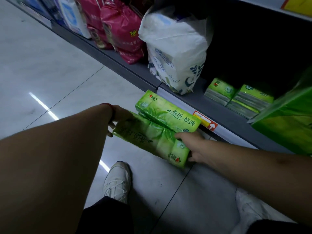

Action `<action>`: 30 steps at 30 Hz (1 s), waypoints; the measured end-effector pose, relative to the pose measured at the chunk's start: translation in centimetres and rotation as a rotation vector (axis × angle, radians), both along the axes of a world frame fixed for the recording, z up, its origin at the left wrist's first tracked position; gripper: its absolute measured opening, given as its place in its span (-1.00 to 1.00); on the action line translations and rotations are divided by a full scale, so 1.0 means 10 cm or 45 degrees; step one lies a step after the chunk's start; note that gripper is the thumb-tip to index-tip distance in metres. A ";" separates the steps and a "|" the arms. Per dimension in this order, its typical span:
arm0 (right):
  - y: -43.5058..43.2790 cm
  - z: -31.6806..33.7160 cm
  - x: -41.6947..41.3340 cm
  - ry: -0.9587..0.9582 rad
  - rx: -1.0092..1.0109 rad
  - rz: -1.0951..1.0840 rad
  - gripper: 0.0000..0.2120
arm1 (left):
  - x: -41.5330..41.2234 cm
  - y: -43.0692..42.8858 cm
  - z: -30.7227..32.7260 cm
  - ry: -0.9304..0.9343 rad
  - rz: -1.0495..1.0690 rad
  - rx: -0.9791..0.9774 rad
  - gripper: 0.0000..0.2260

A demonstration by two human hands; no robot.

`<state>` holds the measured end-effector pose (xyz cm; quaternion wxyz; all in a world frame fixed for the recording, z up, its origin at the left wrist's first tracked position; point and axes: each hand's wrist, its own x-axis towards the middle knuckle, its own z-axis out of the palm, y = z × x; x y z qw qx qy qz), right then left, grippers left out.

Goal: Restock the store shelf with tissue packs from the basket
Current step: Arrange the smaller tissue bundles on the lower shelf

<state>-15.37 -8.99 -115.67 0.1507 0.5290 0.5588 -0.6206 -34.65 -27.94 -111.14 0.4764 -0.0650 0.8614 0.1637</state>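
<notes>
Left grip (120, 116) curls round left end of lower green tissue pack (152, 141); we hold it low over floor (50, 65), just before edge of shelf (199, 100). Against its far side, touching, rests second green pack (167, 112). Right grip (194, 146) clasps same pack's right end. Further right, more green packs (236, 98) sit on shelf beside white bag (177, 48).

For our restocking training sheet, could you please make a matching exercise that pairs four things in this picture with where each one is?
Things:
1. nearer green pack
2. white bag
3. pink bags
4. white shoe

Places:
A. on the floor tiles
B. on the shelf, beside the small green packs
C. gripped by the left hand and right hand
D. on the shelf, left of the white bag in the picture

Pairs: 1-C, 2-B, 3-D, 4-A
</notes>
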 end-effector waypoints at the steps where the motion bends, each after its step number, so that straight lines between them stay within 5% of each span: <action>1: -0.02 0.08 0.01 0.035 0.024 -0.016 -0.84 | 0.03 -0.09 0.11 0.016 0.028 0.019 -0.64; 7: 0.02 1.00 0.03 0.361 0.192 -0.091 -0.55 | 0.36 -0.54 0.92 0.138 0.350 0.410 -0.72; 14: 0.10 2.32 0.16 0.824 0.209 -0.287 -0.73 | 1.05 -0.77 1.88 0.395 0.659 0.895 -0.71; 18: 0.11 2.83 0.27 1.039 0.127 -0.264 -0.63 | 1.30 -0.89 2.18 0.545 0.853 1.217 -0.84; 22: 0.01 2.81 0.45 1.074 -0.137 -0.342 -0.73 | 1.47 -0.93 2.32 0.275 1.281 1.824 -0.82; 24: -0.07 2.78 0.51 1.071 -0.253 -0.376 -0.76 | 1.53 -0.91 2.38 0.166 1.283 1.928 -0.69; 30: -0.22 2.85 0.56 1.174 -0.276 -0.332 -0.44 | 1.68 -0.59 2.34 0.101 0.977 1.871 -0.62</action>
